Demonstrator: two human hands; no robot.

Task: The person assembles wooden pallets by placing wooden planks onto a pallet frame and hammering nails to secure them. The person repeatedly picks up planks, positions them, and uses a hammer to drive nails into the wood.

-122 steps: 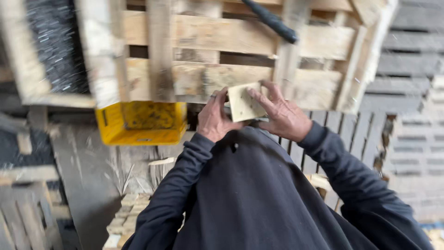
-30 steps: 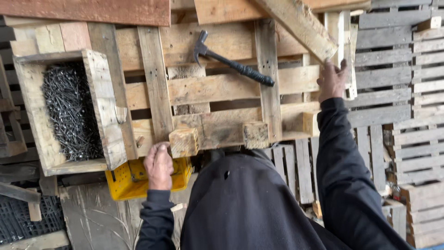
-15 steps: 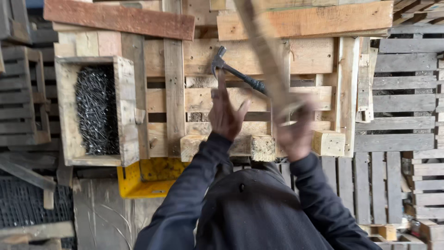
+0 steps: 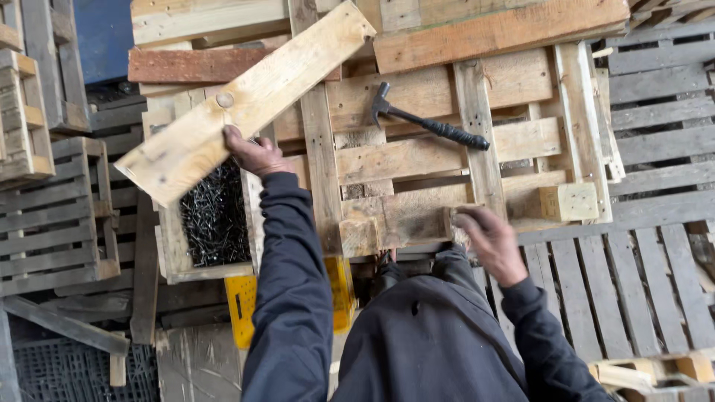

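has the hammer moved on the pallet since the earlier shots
No. The hammer lies on the same pallet boards, head left and black handle slanting down right, as it did a second ago; only the camera shifted.

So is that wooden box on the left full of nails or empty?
It holds nails. The wooden box shows a dark heap of nails inside; the plank in the left hand hides its upper part.

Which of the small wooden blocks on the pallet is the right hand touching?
The darker block at the pallet's near edge; the right hand rests on its right end. The pale block farther right lies untouched.
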